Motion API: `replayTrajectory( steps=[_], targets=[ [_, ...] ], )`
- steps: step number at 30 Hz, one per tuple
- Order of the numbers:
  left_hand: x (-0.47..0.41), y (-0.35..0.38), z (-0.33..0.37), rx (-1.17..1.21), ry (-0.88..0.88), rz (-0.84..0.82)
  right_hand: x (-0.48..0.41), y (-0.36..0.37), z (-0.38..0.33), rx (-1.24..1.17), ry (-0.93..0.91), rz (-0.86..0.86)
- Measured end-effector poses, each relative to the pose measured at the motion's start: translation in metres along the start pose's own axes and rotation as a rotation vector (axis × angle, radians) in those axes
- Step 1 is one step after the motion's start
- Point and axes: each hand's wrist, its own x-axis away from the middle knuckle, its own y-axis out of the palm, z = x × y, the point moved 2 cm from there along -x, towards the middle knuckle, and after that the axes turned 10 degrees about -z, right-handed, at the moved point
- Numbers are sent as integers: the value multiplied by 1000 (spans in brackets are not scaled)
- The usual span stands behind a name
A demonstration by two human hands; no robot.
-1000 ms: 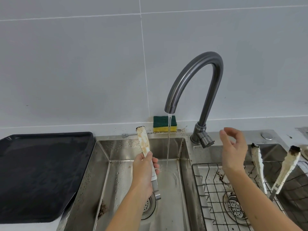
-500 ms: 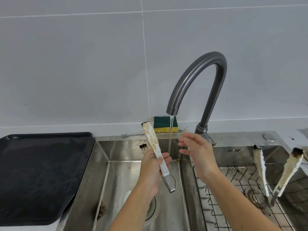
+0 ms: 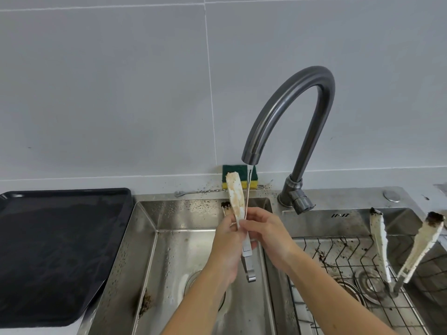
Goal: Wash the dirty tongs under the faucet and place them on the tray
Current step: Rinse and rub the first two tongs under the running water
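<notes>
Head view showed you holding the dirty tongs [image 3: 235,201] upright over the left basin [image 3: 169,238] of the sink, with the stained white arm pointing up and the steel hinge end hanging below your hands. Your left hand [image 3: 227,247] was wrapped around the middle of the tongs, and your right hand [image 3: 266,230] pinched the same arm with its fingertips just above that. Between them your hands covered most of the handle. A dark-crusted tip showed just left of the white arm, but whether it was the other arm or a reflection in the basin wall could not be told. A thin stream of water [image 3: 249,187] fell from the faucet [image 3: 290,105] just beside the arm on its right, and it was too fine to tell if it touched. A sponge [image 3: 232,171] stood partly hidden behind the tongs and the stream. The black tray [image 3: 60,250] lay left of the sink, cut off at the frame's edge. In the right basin a second pair of tongs [image 3: 411,245] stood hinge-down on a wire rack [image 3: 338,262], arms spread, tips caked dark. That basin and both your forearms ran out of frame.
</notes>
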Motion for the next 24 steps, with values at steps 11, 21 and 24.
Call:
replayTrajectory(
  steps=[11,21,24],
  targets=[
    [12,8,-1,-28,6,27,3,1,4,-141,86,-1],
    [19,13,-1,-14,-51,40,1,-4,11,-131,116,4],
    [22,13,-2,-3,-63,34,-3,-4,13,-98,117,42]
  ],
)
